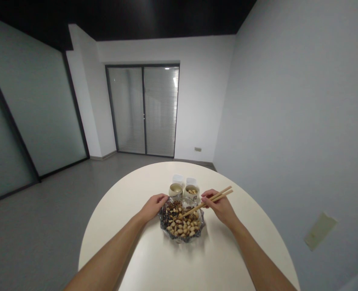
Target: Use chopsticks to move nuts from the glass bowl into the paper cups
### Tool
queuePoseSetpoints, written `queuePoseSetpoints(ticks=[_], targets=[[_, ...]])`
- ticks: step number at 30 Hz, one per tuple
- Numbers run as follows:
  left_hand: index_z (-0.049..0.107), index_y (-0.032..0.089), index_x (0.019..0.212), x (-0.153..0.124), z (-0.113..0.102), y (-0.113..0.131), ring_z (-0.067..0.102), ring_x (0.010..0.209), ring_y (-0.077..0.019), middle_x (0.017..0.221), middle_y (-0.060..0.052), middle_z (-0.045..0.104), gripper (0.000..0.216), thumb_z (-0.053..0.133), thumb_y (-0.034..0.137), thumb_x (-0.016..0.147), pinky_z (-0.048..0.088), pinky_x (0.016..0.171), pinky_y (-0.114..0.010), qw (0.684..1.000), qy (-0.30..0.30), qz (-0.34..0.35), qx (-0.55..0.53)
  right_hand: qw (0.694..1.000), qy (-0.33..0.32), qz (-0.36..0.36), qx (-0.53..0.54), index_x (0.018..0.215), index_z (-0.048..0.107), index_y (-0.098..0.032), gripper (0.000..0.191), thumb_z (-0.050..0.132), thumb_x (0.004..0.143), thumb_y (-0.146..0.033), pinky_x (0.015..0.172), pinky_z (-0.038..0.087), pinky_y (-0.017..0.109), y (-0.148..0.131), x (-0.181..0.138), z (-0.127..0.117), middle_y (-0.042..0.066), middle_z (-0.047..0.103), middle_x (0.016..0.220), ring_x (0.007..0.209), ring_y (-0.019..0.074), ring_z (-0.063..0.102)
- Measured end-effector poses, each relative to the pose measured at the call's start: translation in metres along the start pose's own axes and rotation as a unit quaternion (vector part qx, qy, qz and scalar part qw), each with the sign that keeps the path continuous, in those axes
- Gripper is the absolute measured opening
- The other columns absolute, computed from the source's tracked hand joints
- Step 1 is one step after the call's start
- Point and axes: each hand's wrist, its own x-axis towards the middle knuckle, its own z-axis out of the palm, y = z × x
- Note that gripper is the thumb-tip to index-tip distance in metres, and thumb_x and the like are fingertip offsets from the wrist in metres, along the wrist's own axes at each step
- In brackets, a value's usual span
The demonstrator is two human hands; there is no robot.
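Note:
A clear glass bowl with a scalloped rim stands on the table. Pale shelled nuts fill its near part, and darker seeds or nuts lie toward its left. My left hand has its fingers at the bowl's left rim, gripping it. In my right hand is a pair of wooden chopsticks, slanting down into the bowl with the tips among the nuts. Just behind the bowl are two small cups: the left cup shows a bare inside, while the right cup holds several pale nuts.
Two small white pieces, perhaps lids, lie behind the cups: a left one and a right one. The round cream table carries everything. A wall rises close on the right, and glass doors stand beyond.

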Motion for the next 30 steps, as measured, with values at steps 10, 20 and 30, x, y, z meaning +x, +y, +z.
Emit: queuePoseSetpoints(ticks=[10, 20, 30], targets=[[0.072, 0.016, 0.095, -0.001, 0.0, 0.001, 0.064, 0.089, -0.0236, 0.095, -0.007, 0.075, 0.045, 0.048, 0.053, 0.09, 0.048, 0.082, -0.032, 1.0, -0.001, 0.0, 0.001, 1.0, -0.008, 0.011, -0.027, 0.075, 0.069, -0.018, 0.037, 0.065, 0.082, -0.054, 0.053, 0.05, 0.026, -0.006, -0.002, -0.003, 0.002, 0.066, 0.06, 0.055, 0.0162, 0.062], [0.073, 0.017, 0.095, 0.0, 0.0, -0.002, 0.065, 0.091, -0.0242, 0.096, -0.006, 0.075, 0.043, 0.049, 0.052, 0.09, 0.047, 0.083, -0.031, 1.0, 0.005, 0.002, 0.002, 1.0, 0.001, 0.026, -0.006, 0.063, 0.067, -0.018, 0.055, 0.053, 0.086, -0.066, 0.046, 0.045, 0.025, -0.009, -0.004, -0.003, 0.001, 0.059, 0.048, 0.045, 0.0139, 0.055], [0.073, 0.016, 0.096, 0.001, 0.001, -0.005, 0.065, 0.091, -0.0248, 0.095, -0.007, 0.075, 0.045, 0.047, 0.053, 0.091, 0.047, 0.082, -0.033, 1.0, 0.005, 0.004, 0.007, 0.998, 0.068, 0.0, -0.002, 0.065, 0.069, -0.019, 0.055, 0.053, 0.085, -0.068, 0.049, 0.047, 0.028, -0.008, -0.002, -0.009, 0.002, 0.059, 0.046, 0.046, 0.0161, 0.055]])
